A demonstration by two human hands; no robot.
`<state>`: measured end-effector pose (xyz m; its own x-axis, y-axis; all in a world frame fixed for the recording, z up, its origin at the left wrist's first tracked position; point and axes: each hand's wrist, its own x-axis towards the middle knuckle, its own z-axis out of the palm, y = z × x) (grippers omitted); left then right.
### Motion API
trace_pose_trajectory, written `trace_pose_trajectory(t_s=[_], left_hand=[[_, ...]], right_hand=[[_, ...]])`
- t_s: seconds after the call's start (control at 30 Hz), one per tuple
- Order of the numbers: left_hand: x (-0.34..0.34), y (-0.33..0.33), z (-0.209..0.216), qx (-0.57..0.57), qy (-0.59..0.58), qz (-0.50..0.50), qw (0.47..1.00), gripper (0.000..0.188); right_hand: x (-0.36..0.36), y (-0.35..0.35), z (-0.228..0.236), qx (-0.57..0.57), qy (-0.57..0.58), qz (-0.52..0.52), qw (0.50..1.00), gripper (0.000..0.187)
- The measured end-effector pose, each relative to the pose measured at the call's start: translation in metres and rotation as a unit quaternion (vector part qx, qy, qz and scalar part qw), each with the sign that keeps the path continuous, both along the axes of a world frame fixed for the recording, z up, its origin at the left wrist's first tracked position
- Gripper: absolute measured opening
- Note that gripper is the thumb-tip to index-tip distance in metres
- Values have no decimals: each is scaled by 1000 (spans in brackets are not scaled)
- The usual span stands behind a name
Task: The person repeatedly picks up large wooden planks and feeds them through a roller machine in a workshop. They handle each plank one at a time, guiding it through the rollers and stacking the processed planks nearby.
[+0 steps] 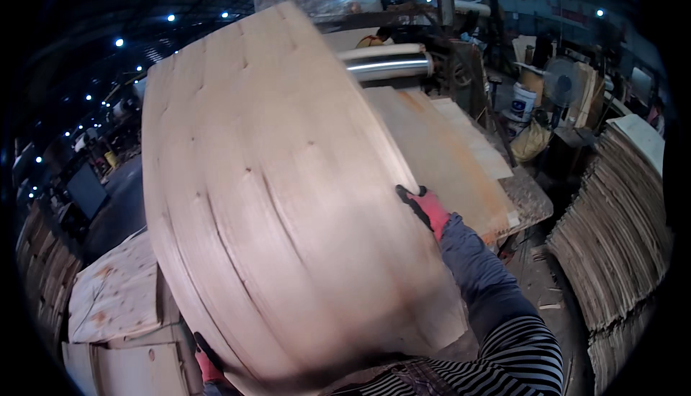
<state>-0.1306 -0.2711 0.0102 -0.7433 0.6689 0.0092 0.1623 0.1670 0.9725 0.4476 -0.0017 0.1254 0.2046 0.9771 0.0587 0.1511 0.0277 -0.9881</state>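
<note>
A large, thin sheet of wood veneer (273,165) with dark knots and streaks fills the middle of the head view, bowed and tilted up in front of me. My right hand (426,209), in a red and black glove, grips its right edge. At the lower left, my left hand (207,360), gloved alike, is closed on the sheet's left edge near my body. The fingers of both hands are partly hidden by the sheet. Beyond the right edge, more veneer sheets (453,158) lie flat on a worktable (533,205).
Behind the sheet is a machine with a shiny metal roller (389,67). A tall veneer stack (615,230) stands at right, and lower sheets (115,295) lie at left. A fan (563,81) and a white bucket (521,101) are at the back right. A person (374,38) is beyond the roller.
</note>
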Motion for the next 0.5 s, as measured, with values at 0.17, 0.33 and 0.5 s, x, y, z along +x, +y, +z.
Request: trace_pose_trajectory(t_s=[0.17,0.33,0.5], left_hand=[[78,174,19,52,-64,-108,991,68],[98,340,-32,60,-101,-208,971,43],[163,338,-60,-161,376,-254,877,72]], right_hand=[[112,77,40,-7,-107,-102,989,41],[197,202,27,-42,-340,-231,911,85],[91,189,7,37,-543,-2,839,84]])
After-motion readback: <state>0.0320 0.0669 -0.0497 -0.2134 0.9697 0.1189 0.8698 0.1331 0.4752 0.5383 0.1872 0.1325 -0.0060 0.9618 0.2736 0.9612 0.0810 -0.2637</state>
